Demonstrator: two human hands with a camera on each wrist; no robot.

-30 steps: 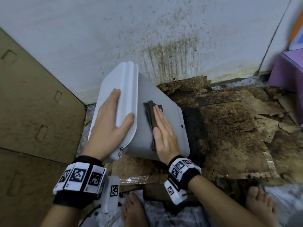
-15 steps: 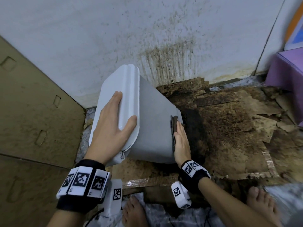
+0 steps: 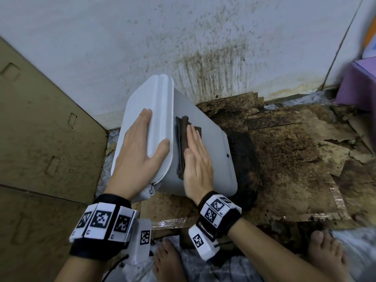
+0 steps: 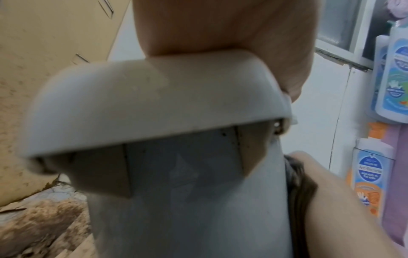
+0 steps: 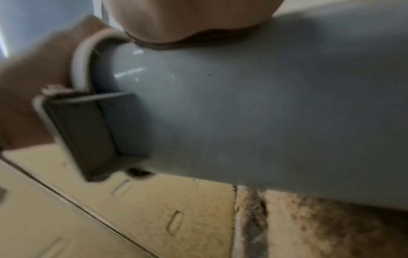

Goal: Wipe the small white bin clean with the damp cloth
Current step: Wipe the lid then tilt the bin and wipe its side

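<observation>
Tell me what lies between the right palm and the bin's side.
The folded dark cloth lies flat between the right hand and the grey side of the bin, pressed by straight fingers; the head view shows it best.

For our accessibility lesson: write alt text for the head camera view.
A right hand presses a dark cloth flat on the side of a tilted white bin; the left hand steadies its lid, above stained cardboard.

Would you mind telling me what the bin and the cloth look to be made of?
The small white bin looks like moulded plastic, smooth and slightly glossy: rounded edges, highlights in the right wrist view. The cloth looks like soft dark brown fabric, folded and bunching under the right hand.
</observation>
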